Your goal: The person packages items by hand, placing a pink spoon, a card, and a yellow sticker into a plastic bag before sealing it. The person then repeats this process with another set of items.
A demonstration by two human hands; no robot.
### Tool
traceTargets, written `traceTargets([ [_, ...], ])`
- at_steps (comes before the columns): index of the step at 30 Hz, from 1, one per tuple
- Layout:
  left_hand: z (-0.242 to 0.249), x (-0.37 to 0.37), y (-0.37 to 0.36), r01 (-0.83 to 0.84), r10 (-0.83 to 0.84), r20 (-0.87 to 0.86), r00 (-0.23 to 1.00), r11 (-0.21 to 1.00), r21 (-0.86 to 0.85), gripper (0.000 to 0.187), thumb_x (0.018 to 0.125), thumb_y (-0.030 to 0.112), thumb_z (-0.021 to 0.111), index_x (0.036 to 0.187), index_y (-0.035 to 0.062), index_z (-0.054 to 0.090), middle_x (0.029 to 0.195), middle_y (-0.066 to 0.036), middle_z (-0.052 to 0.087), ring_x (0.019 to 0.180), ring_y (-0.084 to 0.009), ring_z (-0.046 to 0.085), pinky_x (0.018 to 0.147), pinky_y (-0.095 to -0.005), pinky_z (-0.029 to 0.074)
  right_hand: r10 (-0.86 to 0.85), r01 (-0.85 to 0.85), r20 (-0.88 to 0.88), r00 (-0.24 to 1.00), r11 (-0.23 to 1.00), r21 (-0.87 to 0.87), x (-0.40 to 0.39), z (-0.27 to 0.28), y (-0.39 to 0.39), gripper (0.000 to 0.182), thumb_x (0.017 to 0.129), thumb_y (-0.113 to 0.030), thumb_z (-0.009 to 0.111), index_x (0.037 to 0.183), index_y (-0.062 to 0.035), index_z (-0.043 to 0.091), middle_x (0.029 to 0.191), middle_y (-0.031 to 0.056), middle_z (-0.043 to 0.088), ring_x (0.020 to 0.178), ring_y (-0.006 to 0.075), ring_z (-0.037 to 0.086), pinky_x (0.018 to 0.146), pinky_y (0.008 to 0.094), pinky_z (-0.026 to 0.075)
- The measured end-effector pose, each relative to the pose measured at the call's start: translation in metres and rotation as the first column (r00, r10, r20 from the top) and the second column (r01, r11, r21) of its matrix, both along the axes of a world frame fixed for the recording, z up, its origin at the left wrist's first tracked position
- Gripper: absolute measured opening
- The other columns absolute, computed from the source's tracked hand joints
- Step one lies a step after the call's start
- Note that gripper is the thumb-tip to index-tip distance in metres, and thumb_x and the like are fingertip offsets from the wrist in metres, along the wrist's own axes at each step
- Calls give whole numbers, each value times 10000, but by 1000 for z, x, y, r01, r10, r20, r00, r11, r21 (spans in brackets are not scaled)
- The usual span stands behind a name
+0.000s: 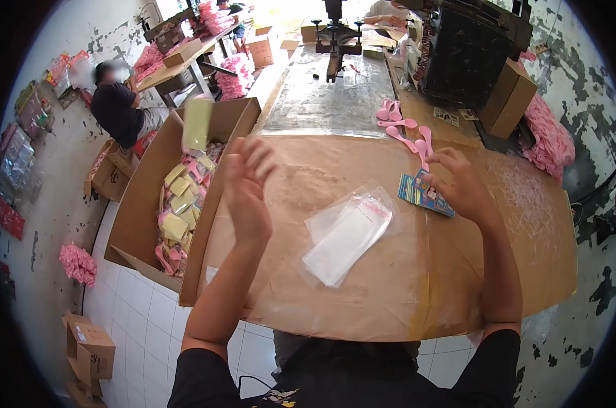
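My left hand [248,183] is raised over the right wall of a large cardboard box [216,204], fingers loosely bent and apart, holding nothing. Beyond its fingertips a clear packet with a pale yellow card [197,126] is blurred in mid-air above the box. Inside the box lie several similar packets [178,204] with pink spoons. My right hand [464,187] is at a stack of printed blue cards [430,200], thumb and index finger at a tilted top card [421,179]. Between my hands lies a fanned pile of clear plastic bags [352,234].
Several pink spoons [402,136] lie beyond the cards. Clear plastic strips [536,197] are scattered at the right. A press [335,41] and a dark machine [471,54] stand behind. At the left a person [117,102] sits near cartons and pink bundles [236,75].
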State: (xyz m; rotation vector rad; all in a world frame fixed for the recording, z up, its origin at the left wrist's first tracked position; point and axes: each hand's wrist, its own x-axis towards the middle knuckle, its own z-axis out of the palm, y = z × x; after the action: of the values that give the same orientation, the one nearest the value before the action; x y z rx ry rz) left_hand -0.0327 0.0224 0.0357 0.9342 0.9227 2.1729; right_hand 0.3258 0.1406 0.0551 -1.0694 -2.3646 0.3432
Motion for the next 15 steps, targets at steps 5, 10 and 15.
traceTargets([
  [5, -52, 36, -3, -202, -159, -889, 430, 942, -267, 481, 896, 277, 829, 1289, 28, 706, 1103, -116, 661, 918, -186, 656, 807, -342, 545, 46, -10, 222, 974, 986, -164, 20, -15, 14, 426, 895, -213, 791, 1272, -29, 717, 1270, 203, 650, 1168, 358, 643, 1013, 423, 506],
  [10, -59, 48, -10, -235, -209, -968, 137, 943, -237, 613, 832, 446, 854, 1251, 17, 727, 1166, -150, 643, 1098, -309, 616, 961, -420, 507, 69, -4, 213, 975, 957, -291, 19, -16, 18, 486, 888, -229, 818, 1312, -27, 694, 1197, 188, 646, 1176, 332, 644, 1020, 396, 507],
  [15, -60, 55, -19, -230, -230, -963, 139, 938, -258, 834, 776, 563, 858, 1361, 10, 645, 1257, -193, 595, 1185, -372, 563, 1050, -480, 445, 45, 14, 131, 990, 907, -422, 21, -17, 21, 557, 880, -275, 813, 1332, 14, 661, 1299, 222, 634, 1183, 345, 647, 1026, 410, 510],
])
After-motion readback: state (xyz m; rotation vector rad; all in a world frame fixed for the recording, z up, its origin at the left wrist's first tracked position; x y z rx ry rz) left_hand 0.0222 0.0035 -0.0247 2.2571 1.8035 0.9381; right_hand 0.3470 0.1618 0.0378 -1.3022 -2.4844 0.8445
